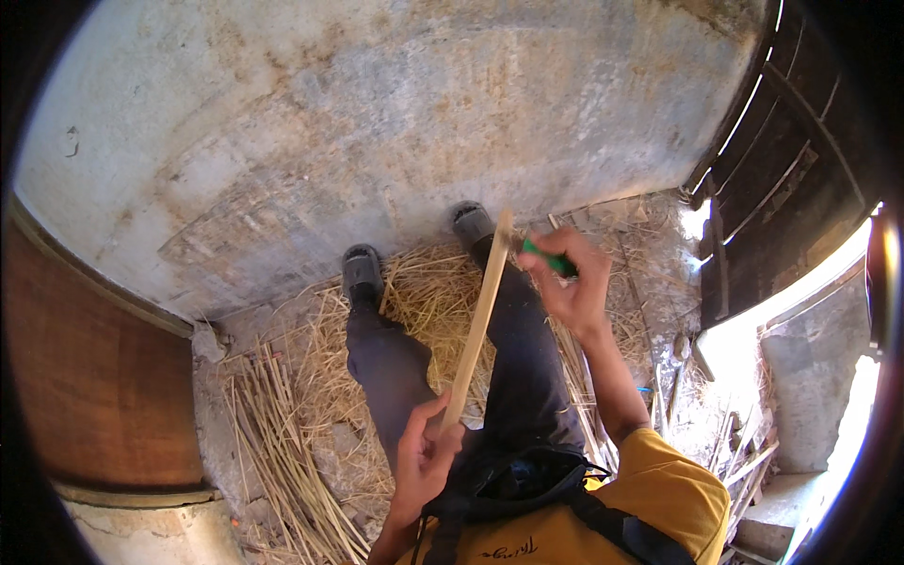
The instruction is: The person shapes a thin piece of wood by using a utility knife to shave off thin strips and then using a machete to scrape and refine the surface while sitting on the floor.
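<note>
Stained pale wall [424, 122], straw-littered floor [659, 250], and one long pale strip [480, 320] in the left hand [426, 457].
The wall fills the far side; a brown panel [104, 377] stands left, dark boards [791, 141] lean right with glare washing out their lower edge, and the lens rim cuts off both. Loose straw [424, 292] and a bundle of thin sticks [287, 452] cover the ground. The left fingers grip the strip's lower end; the right hand [574, 282] closes around a green handle [549, 258] near its upper end, the working end too blurred to make out.
</note>
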### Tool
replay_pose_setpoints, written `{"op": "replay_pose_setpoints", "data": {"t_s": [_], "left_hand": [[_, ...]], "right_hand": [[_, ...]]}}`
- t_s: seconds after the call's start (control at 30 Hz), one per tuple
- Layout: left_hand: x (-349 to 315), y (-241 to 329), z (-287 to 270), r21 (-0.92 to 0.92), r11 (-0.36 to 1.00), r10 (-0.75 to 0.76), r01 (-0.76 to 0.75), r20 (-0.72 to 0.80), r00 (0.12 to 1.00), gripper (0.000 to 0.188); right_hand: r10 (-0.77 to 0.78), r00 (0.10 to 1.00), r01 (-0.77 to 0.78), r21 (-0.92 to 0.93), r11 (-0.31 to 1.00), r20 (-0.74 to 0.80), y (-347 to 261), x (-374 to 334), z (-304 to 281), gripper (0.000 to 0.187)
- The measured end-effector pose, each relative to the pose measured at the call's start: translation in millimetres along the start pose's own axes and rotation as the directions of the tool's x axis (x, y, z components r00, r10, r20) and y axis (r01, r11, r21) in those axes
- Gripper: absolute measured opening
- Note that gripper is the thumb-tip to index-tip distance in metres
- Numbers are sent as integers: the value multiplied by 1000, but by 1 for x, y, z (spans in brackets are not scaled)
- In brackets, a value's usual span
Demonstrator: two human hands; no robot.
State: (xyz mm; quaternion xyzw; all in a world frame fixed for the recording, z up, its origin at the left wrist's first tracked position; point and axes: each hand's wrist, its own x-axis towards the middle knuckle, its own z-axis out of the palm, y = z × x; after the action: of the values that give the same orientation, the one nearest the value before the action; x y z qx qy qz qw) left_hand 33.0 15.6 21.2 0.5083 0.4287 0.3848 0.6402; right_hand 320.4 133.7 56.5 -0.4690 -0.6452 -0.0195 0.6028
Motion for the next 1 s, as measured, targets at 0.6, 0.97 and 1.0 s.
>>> {"op": "replay_pose_setpoints", "data": {"t_s": [0.6,0.97,1.0], "left_hand": [[14,10,9,292,941,210,-169,-114,971,47],[22,22,13,275,951,178,-140,-117,977,16],[22,24,15,249,959,174,-135,-140,975,14]], "right_hand": [[-42,961,-13,194,981,275,-36,-55,15,37],[-125,957,72,201,977,262,-49,-64,17,33],[-125,957,72,202,977,262,-49,-63,16,33]]}}
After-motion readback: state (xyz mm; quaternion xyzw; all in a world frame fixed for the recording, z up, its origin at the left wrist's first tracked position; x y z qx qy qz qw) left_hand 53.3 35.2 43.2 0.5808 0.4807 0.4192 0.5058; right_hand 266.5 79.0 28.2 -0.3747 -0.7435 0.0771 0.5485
